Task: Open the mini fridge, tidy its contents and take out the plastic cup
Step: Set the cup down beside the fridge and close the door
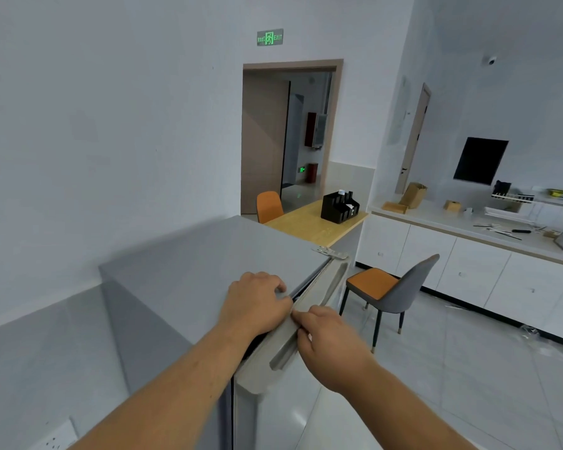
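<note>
The grey mini fridge (182, 274) stands against the left wall, seen from above. Its door (273, 358) is ajar by a narrow dark gap along the top front edge. My left hand (257, 303) rests on the fridge top at that edge, fingers curled at the gap. My right hand (325, 339) grips the top of the door by its recessed handle groove. The fridge's inside and the plastic cup are hidden.
A grey and orange chair (390, 293) stands just right of the fridge on the tiled floor. Behind the fridge is a wooden table (306, 222) with a black organiser (338, 206) and an orange chair (268, 206). White cabinets (468, 264) with a cluttered counter line the right wall.
</note>
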`<action>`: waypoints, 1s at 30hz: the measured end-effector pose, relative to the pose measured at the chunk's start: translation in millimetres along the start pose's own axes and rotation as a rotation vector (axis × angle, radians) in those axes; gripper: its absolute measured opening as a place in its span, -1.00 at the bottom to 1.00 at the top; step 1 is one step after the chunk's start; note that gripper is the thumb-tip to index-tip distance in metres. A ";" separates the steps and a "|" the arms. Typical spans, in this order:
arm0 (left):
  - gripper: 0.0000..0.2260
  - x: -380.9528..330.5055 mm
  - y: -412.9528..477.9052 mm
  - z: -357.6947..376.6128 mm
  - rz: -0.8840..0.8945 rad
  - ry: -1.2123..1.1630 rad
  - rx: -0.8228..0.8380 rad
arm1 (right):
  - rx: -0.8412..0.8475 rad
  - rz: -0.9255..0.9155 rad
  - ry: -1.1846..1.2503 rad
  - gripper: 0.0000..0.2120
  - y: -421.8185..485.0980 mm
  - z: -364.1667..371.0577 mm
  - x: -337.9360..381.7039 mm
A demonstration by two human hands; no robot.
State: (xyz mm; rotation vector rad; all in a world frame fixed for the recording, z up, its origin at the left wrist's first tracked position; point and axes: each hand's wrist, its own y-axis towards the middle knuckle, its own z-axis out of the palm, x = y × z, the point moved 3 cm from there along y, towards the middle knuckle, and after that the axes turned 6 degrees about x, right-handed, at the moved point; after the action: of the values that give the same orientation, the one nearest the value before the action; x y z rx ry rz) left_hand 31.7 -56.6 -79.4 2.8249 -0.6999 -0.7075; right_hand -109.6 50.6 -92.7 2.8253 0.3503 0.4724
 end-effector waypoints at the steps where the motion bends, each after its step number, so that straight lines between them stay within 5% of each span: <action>1: -0.66 0.0 -0.4 -0.2 0.001 -0.002 -0.001 | 0.000 0.003 0.004 -0.75 2.4 1.1 1.6; 17: -0.68 -3.2 -0.8 -1.9 0.002 0.014 -0.015 | -0.011 0.016 -0.003 -0.80 13.7 11.3 5.6; 30: -0.30 -80.8 -5.0 -20.4 0.180 0.091 -0.139 | -0.158 0.188 -0.129 -0.33 -15.2 -86.4 -46.6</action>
State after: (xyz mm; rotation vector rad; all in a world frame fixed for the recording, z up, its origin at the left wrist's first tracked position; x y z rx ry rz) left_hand -19.5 -13.4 -29.6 2.6096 -0.8410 -0.5705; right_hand -185.2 70.1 -31.3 2.7276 0.0202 0.3351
